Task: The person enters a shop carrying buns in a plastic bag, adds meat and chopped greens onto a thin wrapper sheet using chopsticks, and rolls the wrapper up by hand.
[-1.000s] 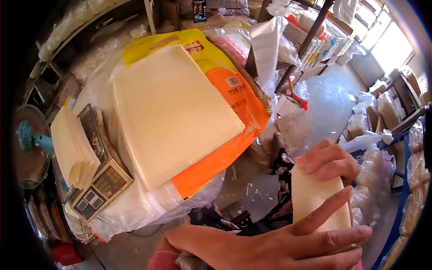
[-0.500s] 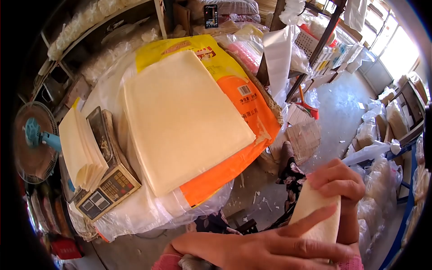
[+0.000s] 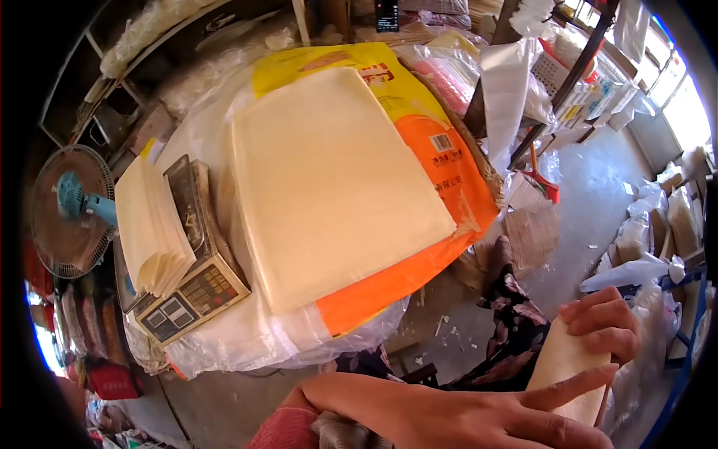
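At the lower right, my right hand (image 3: 604, 329) curls its fingers over the upper end of a folded stack of thin cream sheets (image 3: 557, 361). My left hand (image 3: 516, 415) reaches across from the lower left and lies over the same folded stack, fingers stretched out and apart; its lower part is cut off by the frame. A large flat stack of similar cream sheets (image 3: 336, 187) rests on a yellow and orange printed bag (image 3: 441, 172). Another folded bundle of sheets (image 3: 149, 224) stands on a digital weighing scale (image 3: 196, 303).
Clear plastic (image 3: 232, 348) covers the work surface under the scale. A fan (image 3: 73, 213) stands at the left. Plastic-wrapped bundles (image 3: 643, 224) line the right side of the floor, and a shelf rack (image 3: 568, 90) stands at the back right. Scraps lie on the floor (image 3: 449, 337).
The view has shifted, so the table things appear further right. Both hands and the folded stack appear lower and further right, with my right hand still gripping its upper end.
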A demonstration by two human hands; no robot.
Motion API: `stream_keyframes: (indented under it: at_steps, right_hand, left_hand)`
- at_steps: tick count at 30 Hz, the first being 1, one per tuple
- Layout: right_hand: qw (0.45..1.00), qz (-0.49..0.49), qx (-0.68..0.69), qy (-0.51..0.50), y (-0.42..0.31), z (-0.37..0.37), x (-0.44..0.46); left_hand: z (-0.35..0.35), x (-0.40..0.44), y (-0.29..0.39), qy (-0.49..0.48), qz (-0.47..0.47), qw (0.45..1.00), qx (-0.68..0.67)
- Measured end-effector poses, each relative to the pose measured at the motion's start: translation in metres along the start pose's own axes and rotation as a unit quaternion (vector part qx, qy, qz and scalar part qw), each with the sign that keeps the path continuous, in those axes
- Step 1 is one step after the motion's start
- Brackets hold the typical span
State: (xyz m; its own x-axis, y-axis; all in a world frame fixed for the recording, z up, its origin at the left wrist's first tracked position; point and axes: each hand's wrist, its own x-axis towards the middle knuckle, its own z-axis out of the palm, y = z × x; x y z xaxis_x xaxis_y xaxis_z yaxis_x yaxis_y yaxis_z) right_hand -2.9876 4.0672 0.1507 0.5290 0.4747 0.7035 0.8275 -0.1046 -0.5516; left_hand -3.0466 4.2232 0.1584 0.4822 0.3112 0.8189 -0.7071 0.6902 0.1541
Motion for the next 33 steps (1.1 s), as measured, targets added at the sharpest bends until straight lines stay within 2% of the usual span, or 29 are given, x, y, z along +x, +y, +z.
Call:
stream_keyframes:
  at_steps: [2,3,5,8,11,14,17,21,23,24,26,30,33]
  right_hand:
    - [1.000,-0.003,-0.017,-0.023,0.005,-0.004,-0.002]
    - [1.000,0.008,-0.006,-0.009,0.005,-0.003,-0.003]
    - [0.999,0.019,0.006,0.034,0.005,0.008,0.000]
    - [0.992,0.039,-0.013,0.119,0.001,0.029,0.002]
    - [0.984,0.052,-0.040,0.163,0.001,0.037,0.002]
    - [0.991,0.030,-0.044,0.121,0.010,0.020,-0.003]
    - [0.993,0.001,-0.039,0.110,0.013,0.013,0.003]
    - [0.996,-0.029,-0.057,0.067,0.013,-0.004,0.008]
    - [0.996,-0.040,-0.049,0.057,0.012,-0.005,0.011]
    - [0.997,-0.045,-0.036,0.058,0.012,-0.004,0.012]
    - [0.996,-0.046,-0.016,0.077,0.009,-0.002,0.013]
    - [0.988,-0.053,-0.009,0.142,0.019,0.011,0.001]
    - [0.998,-0.007,-0.022,0.059,0.020,-0.004,-0.002]
  left_hand:
    - [-0.003,0.001,-0.003,-0.026,0.005,1.000,0.003]
    - [-0.012,0.002,-0.009,-0.062,0.020,0.998,0.004]
    - [-0.012,0.001,-0.012,-0.052,0.039,0.998,0.013]
    - [0.008,-0.006,-0.022,0.060,0.063,0.996,0.035]
    - [0.007,-0.006,-0.028,0.056,0.083,0.994,0.050]
    - [-0.002,0.006,-0.020,0.022,0.031,0.999,0.035]
    - [0.006,0.009,-0.019,0.046,0.020,0.998,0.023]
    - [0.013,0.010,-0.036,0.047,0.108,0.993,0.028]
    - [0.007,0.013,-0.033,-0.013,0.092,0.995,0.023]
    - [-0.004,0.017,-0.022,-0.071,0.050,0.996,0.015]
    - [-0.010,0.017,-0.016,-0.118,0.006,0.993,0.009]
    - [-0.014,0.018,-0.019,-0.100,-0.001,0.995,-0.018]
    - [-0.028,0.021,-0.012,-0.102,-0.105,0.989,-0.009]
